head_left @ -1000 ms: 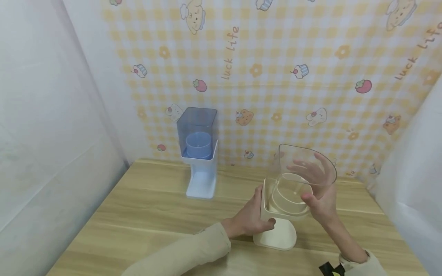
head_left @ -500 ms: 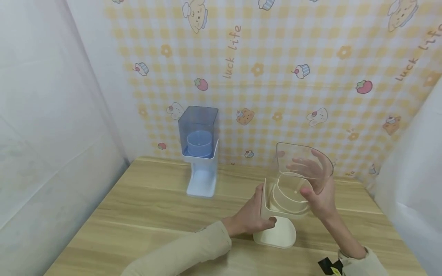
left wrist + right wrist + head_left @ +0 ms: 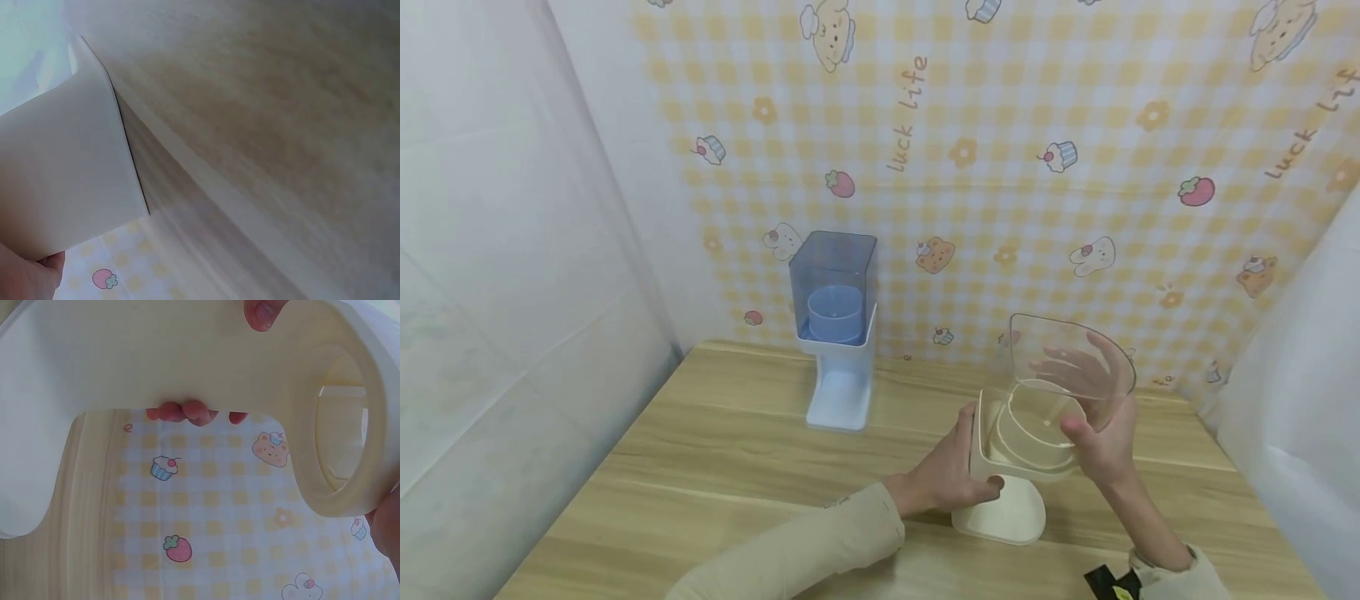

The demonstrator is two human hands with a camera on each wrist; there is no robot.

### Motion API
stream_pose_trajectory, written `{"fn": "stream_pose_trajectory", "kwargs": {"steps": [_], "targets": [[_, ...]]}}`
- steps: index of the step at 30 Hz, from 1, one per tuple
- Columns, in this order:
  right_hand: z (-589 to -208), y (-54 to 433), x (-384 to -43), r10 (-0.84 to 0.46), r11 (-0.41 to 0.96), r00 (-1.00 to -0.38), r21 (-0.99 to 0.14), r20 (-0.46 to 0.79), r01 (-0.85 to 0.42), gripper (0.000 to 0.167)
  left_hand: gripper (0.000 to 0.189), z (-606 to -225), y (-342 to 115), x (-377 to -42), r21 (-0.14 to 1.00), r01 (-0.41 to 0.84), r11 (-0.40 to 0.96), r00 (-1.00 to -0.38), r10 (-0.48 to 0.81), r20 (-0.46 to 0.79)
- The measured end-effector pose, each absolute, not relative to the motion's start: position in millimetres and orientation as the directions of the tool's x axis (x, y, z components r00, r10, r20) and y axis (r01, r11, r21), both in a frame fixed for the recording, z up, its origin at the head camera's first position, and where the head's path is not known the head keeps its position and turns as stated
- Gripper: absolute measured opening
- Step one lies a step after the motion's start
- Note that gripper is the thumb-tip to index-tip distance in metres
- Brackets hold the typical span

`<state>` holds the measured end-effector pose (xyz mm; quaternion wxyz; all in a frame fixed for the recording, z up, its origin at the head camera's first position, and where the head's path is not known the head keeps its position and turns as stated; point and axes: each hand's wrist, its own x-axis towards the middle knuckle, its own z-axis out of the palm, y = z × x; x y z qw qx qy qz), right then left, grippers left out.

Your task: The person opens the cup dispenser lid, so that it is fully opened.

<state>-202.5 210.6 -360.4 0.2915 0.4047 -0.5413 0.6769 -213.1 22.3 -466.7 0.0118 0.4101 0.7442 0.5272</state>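
Note:
A cream stand (image 3: 1000,512) rests on the table at the right, its rounded foot flat on the wood. My left hand (image 3: 946,477) grips its upright from the left, thumb in front. On the stand's upper holder sits a clear container (image 3: 1037,350) with a curved wall and a round inner cup. My right hand (image 3: 1108,446) holds that container from the right, its fingers spread behind the clear wall and its thumb in front. From below, the right wrist view shows the stand's round opening (image 3: 306,444) and the left fingertips (image 3: 194,412) curled over the upright.
A blue dispenser (image 3: 838,400) of similar shape, with a tinted blue top, stands at the back left of the wooden table (image 3: 715,467). Behind it hangs a yellow checked cloth (image 3: 970,200) with cartoon prints. White drapes (image 3: 535,333) close off both sides.
Both hands keep their grips on the stand and the clear container. Since half a second ago the container's top has tilted slightly to the right; the head view has shifted a little.

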Motion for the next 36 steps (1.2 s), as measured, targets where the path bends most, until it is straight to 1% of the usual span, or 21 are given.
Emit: {"fn": "stream_pose_trajectory", "kwargs": {"steps": [8, 11, 19, 31, 36], "targets": [[-360.1, 208.2, -202.4, -0.008, -0.291, -0.456, -0.439, 0.890, -0.850, 0.087, 0.099, -466.3, 22.6, -213.7, 0.796, 0.594, 0.116, -0.668, 0.623, 0.408], [-359.8, 207.3, -202.5, 0.003, -0.297, -0.450, -0.429, 0.893, -0.853, 0.087, 0.099, -465.4, 22.8, -213.9, 0.794, 0.597, 0.115, -0.665, 0.625, 0.409], [-360.5, 205.2, -206.0, 0.015, -0.343, -0.406, -0.377, 0.914, -0.861, 0.089, 0.100, -468.0, 22.9, -212.3, 0.812, 0.575, 0.102, -0.678, 0.615, 0.402], [-356.7, 201.3, -203.6, 0.045, -0.386, -0.383, -0.337, 0.923, -0.859, 0.088, 0.100, -467.8, 24.0, -211.3, 0.804, 0.586, 0.102, -0.679, 0.603, 0.419], [-353.3, 199.2, -201.7, 0.051, -0.379, -0.366, -0.321, 0.929, -0.868, 0.085, 0.098, -467.7, 22.8, -212.0, 0.775, 0.622, 0.110, -0.657, 0.612, 0.440]]}}
